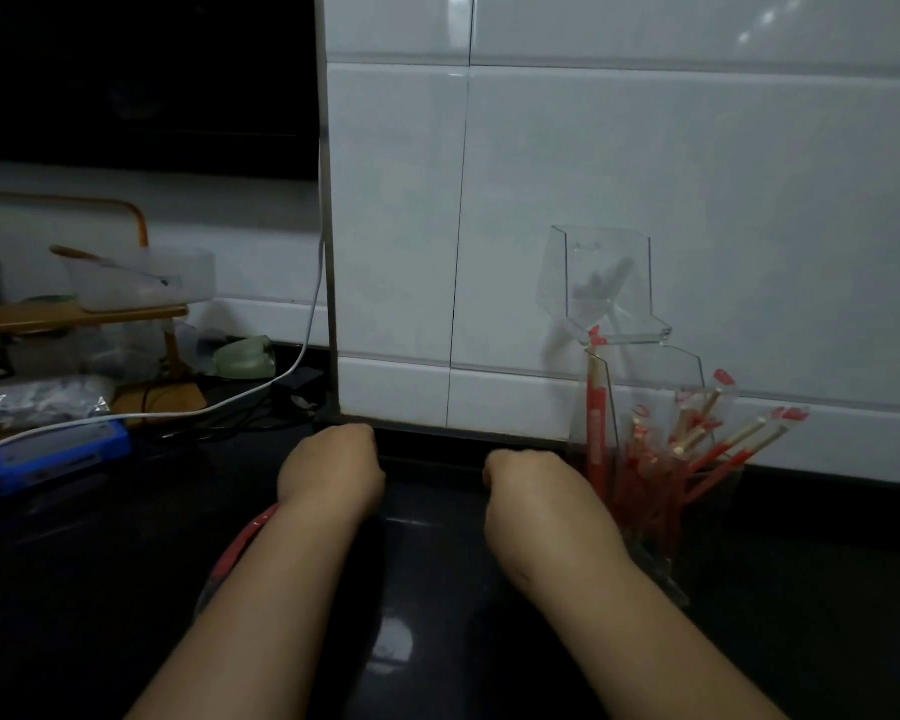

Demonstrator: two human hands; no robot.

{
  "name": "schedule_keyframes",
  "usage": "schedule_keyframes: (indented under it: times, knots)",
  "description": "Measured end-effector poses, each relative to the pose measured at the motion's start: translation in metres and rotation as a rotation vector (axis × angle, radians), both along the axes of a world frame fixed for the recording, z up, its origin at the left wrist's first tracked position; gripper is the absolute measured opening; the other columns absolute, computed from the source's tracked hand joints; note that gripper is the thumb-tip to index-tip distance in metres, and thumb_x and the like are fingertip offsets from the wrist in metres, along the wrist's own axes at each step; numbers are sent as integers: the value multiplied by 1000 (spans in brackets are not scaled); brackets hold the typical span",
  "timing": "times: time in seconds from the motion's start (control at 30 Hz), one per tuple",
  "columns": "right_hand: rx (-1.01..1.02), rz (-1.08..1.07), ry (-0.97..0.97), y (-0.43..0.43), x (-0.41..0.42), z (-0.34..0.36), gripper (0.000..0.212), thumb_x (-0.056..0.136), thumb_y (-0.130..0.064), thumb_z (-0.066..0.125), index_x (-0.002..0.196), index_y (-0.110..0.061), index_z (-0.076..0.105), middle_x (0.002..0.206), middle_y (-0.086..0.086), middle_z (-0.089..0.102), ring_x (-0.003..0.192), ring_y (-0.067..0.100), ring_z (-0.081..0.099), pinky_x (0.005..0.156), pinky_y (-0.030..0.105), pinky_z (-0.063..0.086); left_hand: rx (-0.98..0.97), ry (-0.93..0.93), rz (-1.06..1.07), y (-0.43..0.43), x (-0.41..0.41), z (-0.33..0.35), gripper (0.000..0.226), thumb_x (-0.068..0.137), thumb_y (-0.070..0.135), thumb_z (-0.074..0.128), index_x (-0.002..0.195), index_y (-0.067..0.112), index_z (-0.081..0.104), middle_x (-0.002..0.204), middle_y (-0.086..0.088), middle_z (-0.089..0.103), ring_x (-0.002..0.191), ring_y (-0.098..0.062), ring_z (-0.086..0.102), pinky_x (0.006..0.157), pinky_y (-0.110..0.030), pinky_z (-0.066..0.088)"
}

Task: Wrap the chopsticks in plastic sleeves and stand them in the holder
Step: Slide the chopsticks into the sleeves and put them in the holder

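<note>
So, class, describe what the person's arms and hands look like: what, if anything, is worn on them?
The left forearm and right forearm are bare to the frame's edge: no sleeves show. The left hand and right hand wear no gloves, and no watch, bracelet or band shows at either wrist. Rings cannot be checked from this view.

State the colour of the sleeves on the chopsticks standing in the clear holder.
Red sleeves, clearest in the head view.

left hand, right hand curled on counter (fingertips hidden) | wrapped chopsticks in clear holder
</note>
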State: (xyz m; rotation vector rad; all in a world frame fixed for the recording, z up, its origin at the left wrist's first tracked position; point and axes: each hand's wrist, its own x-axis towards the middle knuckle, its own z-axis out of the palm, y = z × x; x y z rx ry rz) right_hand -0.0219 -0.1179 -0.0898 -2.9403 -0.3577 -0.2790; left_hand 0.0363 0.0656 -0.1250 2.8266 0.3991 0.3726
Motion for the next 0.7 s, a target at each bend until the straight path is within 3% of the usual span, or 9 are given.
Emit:
schedule_keyframes:
  times: [0.2, 0.7]
  knots:
    - [-102, -57, 184, 0, 12, -16, 29, 90, -1, 53, 117, -4, 64, 119, 16, 64, 108, 31, 63, 85, 35, 50, 45, 34, 40, 1, 3, -3, 23, 90, 20, 61, 111, 28, 66, 116, -3, 65, 106, -25, 63, 82, -36, 50]
    - [-54, -96, 173, 5, 25, -29, 31, 93, 0, 49, 120, -4, 63, 120, 16, 63, 110, 32, 62, 87, 37, 51, 71, 131, 95, 6, 6, -10, 33, 88, 14, 54, 118, 22, 65, 123, -7, 63, 111, -29, 61, 88, -39, 52]
